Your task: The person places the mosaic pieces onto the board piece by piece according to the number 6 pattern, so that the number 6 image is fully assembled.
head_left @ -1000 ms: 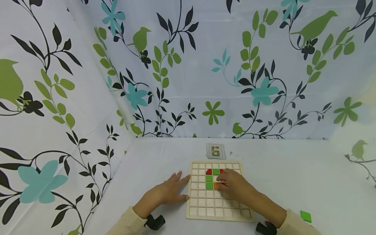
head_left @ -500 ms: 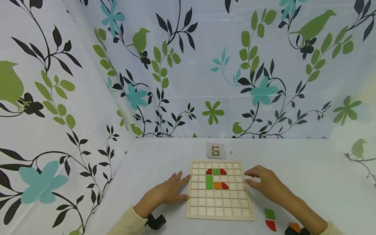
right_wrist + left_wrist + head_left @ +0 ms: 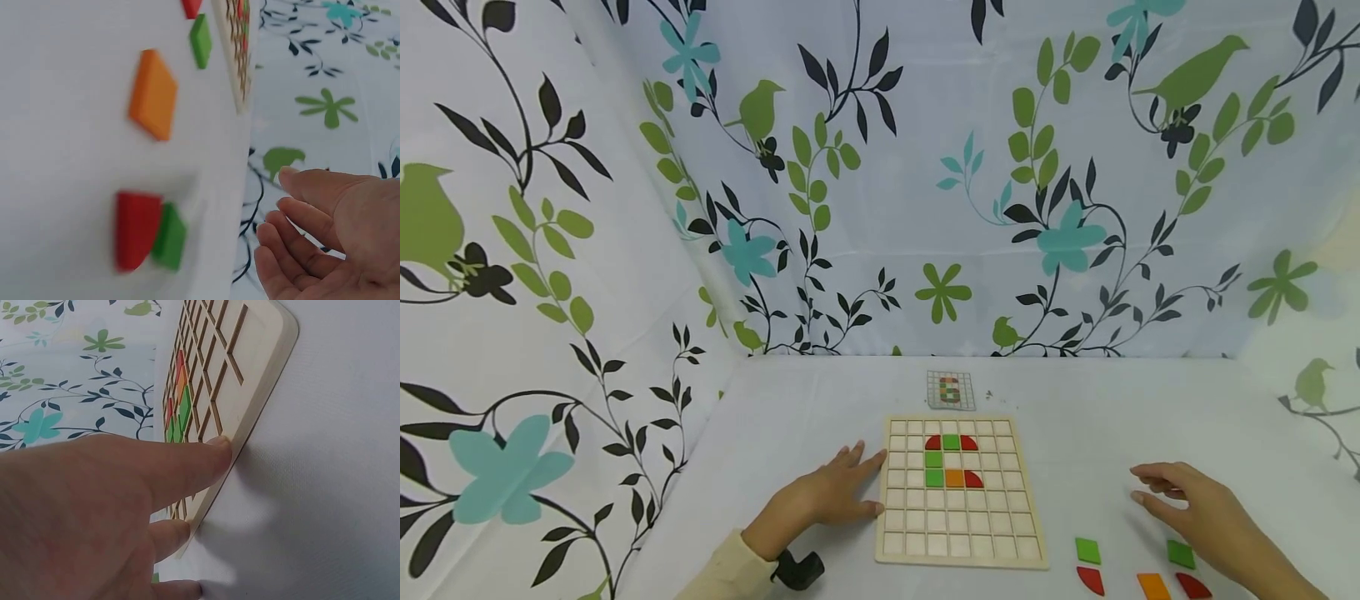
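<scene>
Head cam: wooden grid board (image 3: 961, 550) lies flat on the white table (image 3: 820, 400), w/ a few tiles already sitting in its upper cells: red quarter-round (image 3: 933, 442), green square (image 3: 951, 442), another red one at top right, two green squares (image 3: 933, 468) stacked below on the left, then an orange square (image 3: 954, 478) and a red quarter-round (image 3: 973, 479) beside it. Left hand (image 3: 823, 500) lies flat on the table, fingers straight, tips touching the board's left edge, holding nothing. Right hand (image 3: 1198, 508) hovers well right of the board, fingers loosely spread and apart, nothing in it. Loose tiles near it by the front edge: green tile (image 3: 1087, 550), red piece (image 3: 1091, 579), orange tile (image 3: 1153, 586), second green tile (image 3: 1181, 553) just under the hand, and another red piece (image 3: 1192, 586). Small pattern card (image 3: 951, 389) lies behind the board. Leaf-and-bird curtain (image 3: 880, 167) all around.

Left wrist cam: what the head view can't show is the actual contact: a fingertip (image 3: 215, 450) presses on the board's rim (image 3: 262, 381), other fingers alongside. Placed tiles are only slivers of colour here.

Right wrist cam: the palm (image 3: 331, 237) is open w/ fingers relaxed, clear of the table. Orange tile (image 3: 154, 94) lies alone, a green tile (image 3: 200, 40) sits nearer the board corner, and a red piece (image 3: 134, 230) touches a green one (image 3: 169, 237), bit blurry.
</scene>
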Demonstrator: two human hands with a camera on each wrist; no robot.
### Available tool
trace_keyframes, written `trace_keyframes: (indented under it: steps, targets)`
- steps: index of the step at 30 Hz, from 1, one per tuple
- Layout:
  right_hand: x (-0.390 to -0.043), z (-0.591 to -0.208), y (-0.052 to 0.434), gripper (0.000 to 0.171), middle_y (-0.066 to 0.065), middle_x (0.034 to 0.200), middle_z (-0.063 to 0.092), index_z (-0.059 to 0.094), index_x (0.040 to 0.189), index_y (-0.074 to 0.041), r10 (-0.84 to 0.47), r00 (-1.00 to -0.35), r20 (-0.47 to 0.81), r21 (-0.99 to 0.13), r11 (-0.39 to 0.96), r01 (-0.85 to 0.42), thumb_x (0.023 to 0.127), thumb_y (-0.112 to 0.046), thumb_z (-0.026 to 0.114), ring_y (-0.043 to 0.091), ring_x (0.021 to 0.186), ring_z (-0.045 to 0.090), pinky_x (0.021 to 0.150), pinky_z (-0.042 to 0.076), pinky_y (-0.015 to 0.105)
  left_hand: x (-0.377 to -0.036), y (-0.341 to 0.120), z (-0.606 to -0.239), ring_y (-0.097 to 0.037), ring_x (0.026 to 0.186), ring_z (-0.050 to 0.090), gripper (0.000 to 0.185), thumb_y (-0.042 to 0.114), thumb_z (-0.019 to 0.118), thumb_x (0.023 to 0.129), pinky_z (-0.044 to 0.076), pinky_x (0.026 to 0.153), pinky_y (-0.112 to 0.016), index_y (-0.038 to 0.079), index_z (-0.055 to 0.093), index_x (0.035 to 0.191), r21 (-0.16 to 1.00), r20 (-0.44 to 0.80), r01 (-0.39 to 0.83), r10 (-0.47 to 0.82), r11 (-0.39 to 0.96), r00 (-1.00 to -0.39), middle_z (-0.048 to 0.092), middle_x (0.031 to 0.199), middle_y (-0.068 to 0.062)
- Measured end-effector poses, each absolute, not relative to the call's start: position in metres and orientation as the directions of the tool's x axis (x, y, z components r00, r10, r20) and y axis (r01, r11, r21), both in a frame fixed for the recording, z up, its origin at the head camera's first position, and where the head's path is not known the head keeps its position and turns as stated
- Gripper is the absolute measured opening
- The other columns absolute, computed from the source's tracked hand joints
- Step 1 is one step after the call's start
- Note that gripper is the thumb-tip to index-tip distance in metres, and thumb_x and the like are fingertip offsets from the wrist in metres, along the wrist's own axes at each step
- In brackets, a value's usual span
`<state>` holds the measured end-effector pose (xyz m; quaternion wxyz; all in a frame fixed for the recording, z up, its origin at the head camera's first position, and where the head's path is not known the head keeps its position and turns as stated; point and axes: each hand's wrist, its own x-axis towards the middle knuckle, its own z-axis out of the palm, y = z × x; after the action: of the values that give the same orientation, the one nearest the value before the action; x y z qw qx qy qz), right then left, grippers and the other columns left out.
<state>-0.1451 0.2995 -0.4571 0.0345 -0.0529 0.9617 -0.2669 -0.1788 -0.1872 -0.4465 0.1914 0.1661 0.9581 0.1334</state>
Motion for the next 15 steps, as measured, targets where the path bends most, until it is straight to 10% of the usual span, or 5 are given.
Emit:
trace_keyframes:
  steps: [15]
  targets:
    - [-0.111,-0.501,0.342,0.081,0.026,0.132,0.055,0.050,0.135,0.007,-0.032,-0.955,-0.293,-0.636,0.752,0.170,0.085,-0.052,0.074,0.033,0.105,0.060,0.084,0.056,0.049,-0.177,-0.188,-0.447,-0.038,0.148,0.018,0.078,0.051,0.067,0.093,0.027,0.110,-0.064,0.024,0.033,0.158,0.333,-0.322,0.260,0.368,0.906,-0.872,0.022,0.163,-0.015]
